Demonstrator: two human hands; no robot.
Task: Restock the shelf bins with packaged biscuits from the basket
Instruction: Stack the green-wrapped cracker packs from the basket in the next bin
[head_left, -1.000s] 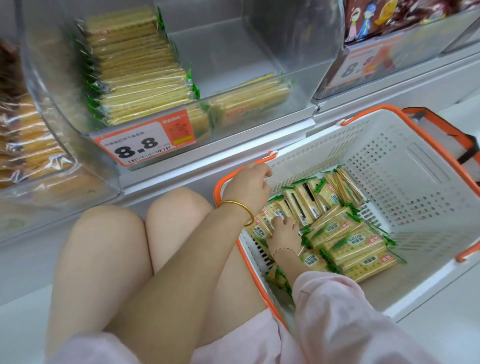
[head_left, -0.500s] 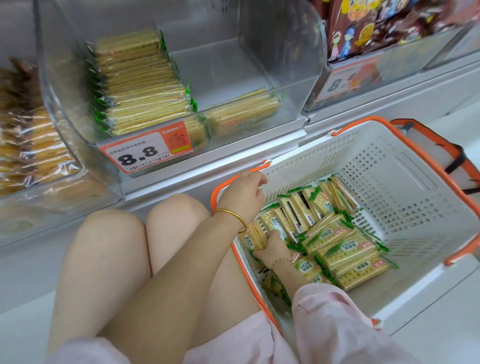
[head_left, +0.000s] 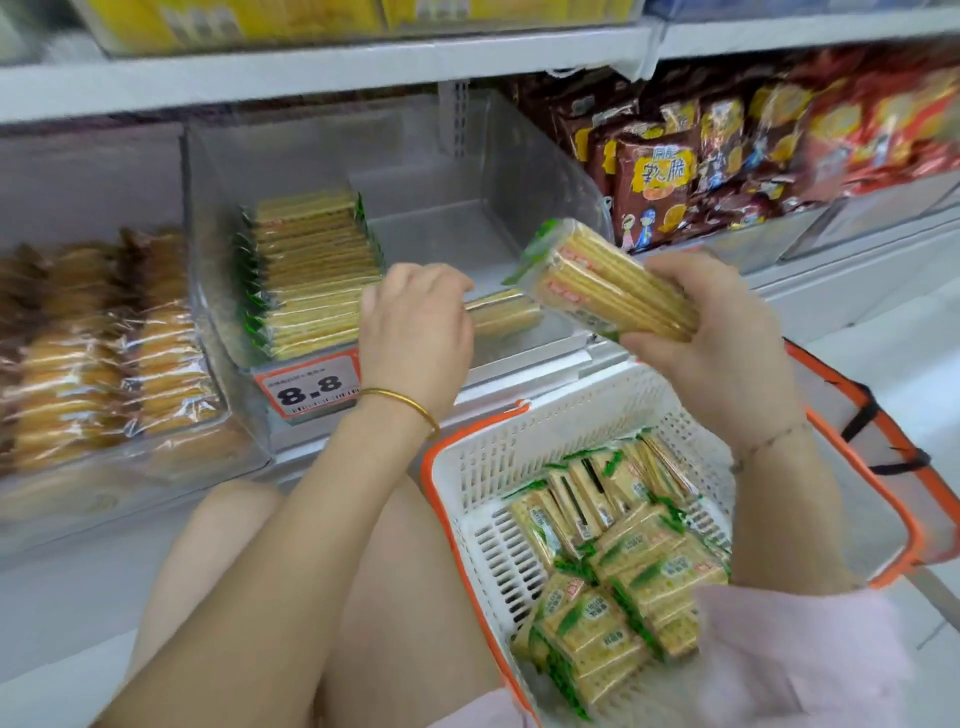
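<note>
My right hand (head_left: 727, 364) grips a stack of yellow biscuit packs (head_left: 613, 280) with green ends, raised above the white basket (head_left: 441, 452) and tilted toward the clear shelf bin (head_left: 545, 171). My left hand (head_left: 415, 322) hovers at the bin's front wall with its fingers bent downward; whether they hold anything is hidden. A row of the same packs (head_left: 317, 270) stands in the bin's left half. One or two packs (head_left: 501, 314) lie flat just right of my left hand. Several more packs (head_left: 623, 561) fill the basket's floor.
A red 8.8 price tag (head_left: 309, 387) hangs on the bin's front. Wrapped cakes (head_left: 93, 374) fill the bin to the left, brown snack bags (head_left: 660, 176) the bin to the right. My bare knees (head_left: 260, 571) are below the shelf. An orange-framed basket stand (head_left: 883, 441) is behind the basket.
My right hand has lifted out of the basket with a stack of packs. My left hand has left the basket rim and risen to the bin's front. The camera tilted upward.
</note>
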